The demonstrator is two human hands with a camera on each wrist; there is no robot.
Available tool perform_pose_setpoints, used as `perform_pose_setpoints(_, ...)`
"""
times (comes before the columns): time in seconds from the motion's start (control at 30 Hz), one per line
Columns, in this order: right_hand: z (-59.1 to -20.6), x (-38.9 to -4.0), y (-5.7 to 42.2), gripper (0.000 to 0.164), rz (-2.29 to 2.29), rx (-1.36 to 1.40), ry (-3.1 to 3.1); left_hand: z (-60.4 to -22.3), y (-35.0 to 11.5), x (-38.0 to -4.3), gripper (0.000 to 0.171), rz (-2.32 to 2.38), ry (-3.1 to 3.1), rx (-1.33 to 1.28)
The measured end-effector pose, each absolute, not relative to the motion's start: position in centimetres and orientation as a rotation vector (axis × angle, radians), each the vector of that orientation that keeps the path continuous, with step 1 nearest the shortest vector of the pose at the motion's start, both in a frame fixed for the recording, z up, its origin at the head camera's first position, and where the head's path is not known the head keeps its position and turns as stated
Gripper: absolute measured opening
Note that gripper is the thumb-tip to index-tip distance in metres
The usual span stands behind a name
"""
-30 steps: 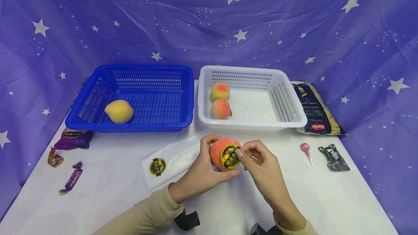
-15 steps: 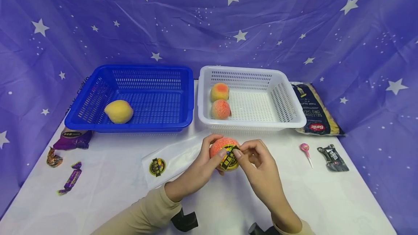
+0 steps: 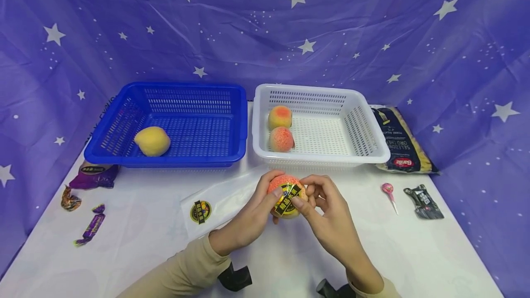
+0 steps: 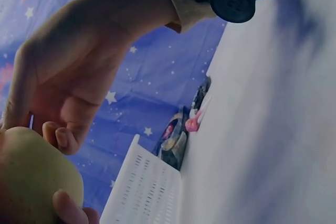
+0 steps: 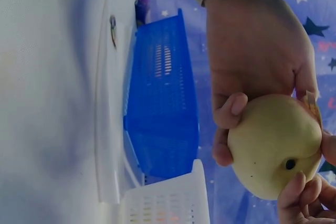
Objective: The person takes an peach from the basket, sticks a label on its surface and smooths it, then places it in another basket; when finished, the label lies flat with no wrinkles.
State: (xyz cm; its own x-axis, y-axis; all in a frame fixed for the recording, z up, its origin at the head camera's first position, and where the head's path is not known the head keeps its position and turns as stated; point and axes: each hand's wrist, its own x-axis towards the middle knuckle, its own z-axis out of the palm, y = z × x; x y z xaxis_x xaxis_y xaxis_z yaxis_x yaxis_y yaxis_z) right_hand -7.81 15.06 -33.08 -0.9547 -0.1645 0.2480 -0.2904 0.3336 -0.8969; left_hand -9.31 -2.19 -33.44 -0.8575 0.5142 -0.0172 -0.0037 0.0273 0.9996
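A pink and yellow peach (image 3: 285, 180) is held between both hands above the table, with a round black and gold label (image 3: 288, 199) on the side facing me. My left hand (image 3: 247, 220) grips the peach from the left, its thumb on the label's left edge. From the right, my right hand (image 3: 333, 220) holds it with curled fingers, the thumb pressing on the label. In the right wrist view the pale underside of the peach (image 5: 270, 140) shows a dark spot, and fingertips (image 5: 296, 190) touch it. A clear strip (image 3: 223, 197) with a similar label (image 3: 200, 211) lies left of the hands.
A blue basket (image 3: 238, 155) holds one yellow peach (image 3: 152, 141). Two peaches sit in the white basket (image 3: 319, 156). Rightward lie a pasta bag (image 3: 401, 144), a lollipop (image 3: 388, 190) and a black packet (image 3: 424, 202); wrapped sweets (image 3: 92, 226) lie left.
The left thumb has come up onto the label. The right fingers have gone from the label's raised right edge to pressing it against the peach. Baskets and other items stay put.
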Motion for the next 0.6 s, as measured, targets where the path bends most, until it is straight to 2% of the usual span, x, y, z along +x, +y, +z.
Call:
perform_pose_setpoints(0.23, -31.7, -7.5, 14.3, 0.025, 1.576, 0.463, -2.469, -35.4, -2.4, -10.1, 0.038, 1.859, 1.939, 0.581)
perform_pose_setpoints(0.47, -31.7, -7.8, 14.5, 0.02, 1.698, 0.456, -2.46, -33.1, -2.8, -10.0, 0.047, 1.822, 1.842, 0.568)
perform_pose_setpoints(0.6, -32.1, -8.1, 15.0, 0.019, 1.774, 0.414, -2.474, -33.8, -3.0, -10.4, 0.054, 1.816, 1.733, 0.543)
